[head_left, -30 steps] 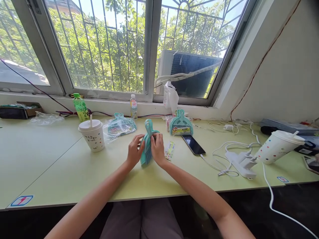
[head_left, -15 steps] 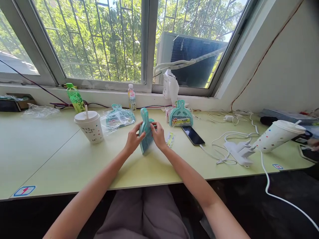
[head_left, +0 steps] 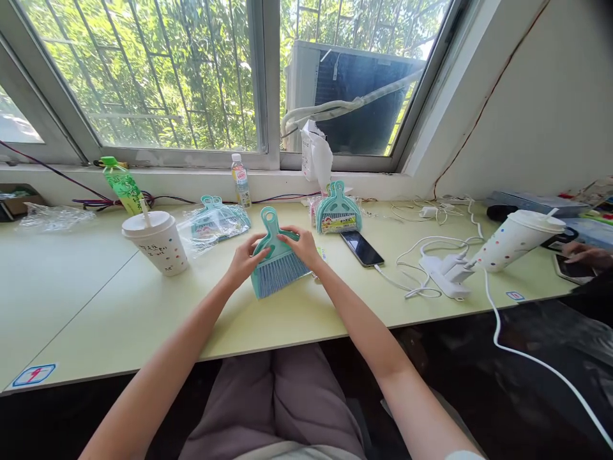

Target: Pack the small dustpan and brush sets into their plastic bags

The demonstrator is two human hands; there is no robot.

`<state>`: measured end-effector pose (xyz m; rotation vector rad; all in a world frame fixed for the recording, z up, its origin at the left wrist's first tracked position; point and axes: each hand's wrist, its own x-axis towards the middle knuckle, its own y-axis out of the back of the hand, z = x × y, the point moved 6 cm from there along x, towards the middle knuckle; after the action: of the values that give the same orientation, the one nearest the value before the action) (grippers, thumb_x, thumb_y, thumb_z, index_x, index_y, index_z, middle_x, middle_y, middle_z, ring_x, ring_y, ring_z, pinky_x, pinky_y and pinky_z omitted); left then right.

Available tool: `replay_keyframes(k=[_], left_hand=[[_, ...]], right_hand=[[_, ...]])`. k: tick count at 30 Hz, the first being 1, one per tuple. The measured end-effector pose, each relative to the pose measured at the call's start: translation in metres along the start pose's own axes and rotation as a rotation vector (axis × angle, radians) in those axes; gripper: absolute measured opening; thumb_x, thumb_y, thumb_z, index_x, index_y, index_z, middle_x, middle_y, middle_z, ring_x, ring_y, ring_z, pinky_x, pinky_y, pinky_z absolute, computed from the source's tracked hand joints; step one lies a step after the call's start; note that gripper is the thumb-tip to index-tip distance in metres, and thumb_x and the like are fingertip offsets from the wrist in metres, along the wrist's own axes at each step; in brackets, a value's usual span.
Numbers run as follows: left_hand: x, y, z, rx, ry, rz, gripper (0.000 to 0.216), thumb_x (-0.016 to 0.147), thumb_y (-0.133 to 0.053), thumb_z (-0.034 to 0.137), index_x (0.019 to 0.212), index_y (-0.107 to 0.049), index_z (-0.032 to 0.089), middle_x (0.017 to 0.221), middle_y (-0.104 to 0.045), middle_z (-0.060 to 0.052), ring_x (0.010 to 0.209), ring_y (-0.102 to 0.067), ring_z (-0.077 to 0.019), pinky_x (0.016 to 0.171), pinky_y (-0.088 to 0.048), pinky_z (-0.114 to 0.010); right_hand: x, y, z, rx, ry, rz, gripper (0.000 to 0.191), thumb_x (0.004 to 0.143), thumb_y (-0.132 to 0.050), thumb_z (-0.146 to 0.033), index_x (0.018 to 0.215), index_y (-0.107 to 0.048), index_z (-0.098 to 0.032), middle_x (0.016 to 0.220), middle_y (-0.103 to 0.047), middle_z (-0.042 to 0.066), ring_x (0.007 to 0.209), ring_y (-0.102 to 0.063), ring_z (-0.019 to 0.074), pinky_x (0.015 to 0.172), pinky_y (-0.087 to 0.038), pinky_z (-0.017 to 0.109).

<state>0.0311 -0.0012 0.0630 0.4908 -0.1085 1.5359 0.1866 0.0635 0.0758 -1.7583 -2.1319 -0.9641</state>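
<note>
Both my hands hold a teal hand brush (head_left: 280, 273) above the table near its middle. Its blue bristles point down and towards me, and the looped handle rises at the top. A teal edge, looking like a dustpan, shows along the brush's left side. My left hand (head_left: 245, 263) is closed on the left edge, thumb on the front. From the right, my right hand (head_left: 302, 248) grips the upper right edge, its fingers partly hidden. Partly covered by my right wrist, a yellow-green label card (head_left: 322, 255) lies on the table.
Behind stand teal dustpan sets (head_left: 339, 214) and a plastic-wrapped set (head_left: 218, 220). Left are a lidded paper cup (head_left: 158, 246) and a green bottle (head_left: 123, 185). Right lie a phone (head_left: 363, 248), a power strip (head_left: 445, 276) and a tilted cup (head_left: 520, 243). Another person's hand (head_left: 587, 254) touches a phone.
The brush has turned from nearly edge-on to show its broad bristled face to me. My hands have moved with it. The view has shifted slightly to the right.
</note>
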Motion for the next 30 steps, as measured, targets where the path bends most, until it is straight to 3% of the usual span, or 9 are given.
replay_keyframes(k=[9, 16, 30], left_hand=[[0.001, -0.001, -0.005, -0.065, 0.052, -0.065, 0.054, 0.076, -0.068, 0.049, 0.117, -0.056, 0.017, 0.079, -0.067, -0.003, 0.067, -0.062, -0.0170, 0.060, -0.048, -0.027], [0.003, -0.003, -0.010, -0.047, 0.105, -0.062, 0.046, 0.076, -0.066, 0.053, 0.104, -0.059, 0.018, 0.075, -0.066, -0.003, 0.066, -0.063, -0.0176, 0.057, -0.048, -0.026], [0.003, 0.000, -0.011, -0.014, 0.101, -0.060, 0.040, 0.076, -0.067, 0.051, 0.098, -0.056, 0.019, 0.069, -0.064, -0.001, 0.055, -0.058, -0.0145, 0.050, -0.043, -0.024]], right_hand=[[0.001, -0.003, 0.011, 0.124, -0.091, -0.084, 0.031, 0.074, -0.074, -0.042, 0.099, -0.074, -0.023, 0.104, -0.073, 0.005, 0.102, -0.067, 0.0231, 0.089, -0.052, 0.036], [0.000, -0.004, 0.019, 0.074, -0.152, -0.057, 0.029, 0.071, -0.075, -0.044, 0.093, -0.076, -0.025, 0.097, -0.075, 0.004, 0.094, -0.069, 0.0241, 0.084, -0.054, 0.036], [-0.003, -0.005, 0.021, 0.141, -0.261, -0.012, 0.028, 0.064, -0.081, -0.041, 0.086, -0.077, -0.024, 0.087, -0.076, 0.004, 0.089, -0.071, 0.0260, 0.080, -0.056, 0.038]])
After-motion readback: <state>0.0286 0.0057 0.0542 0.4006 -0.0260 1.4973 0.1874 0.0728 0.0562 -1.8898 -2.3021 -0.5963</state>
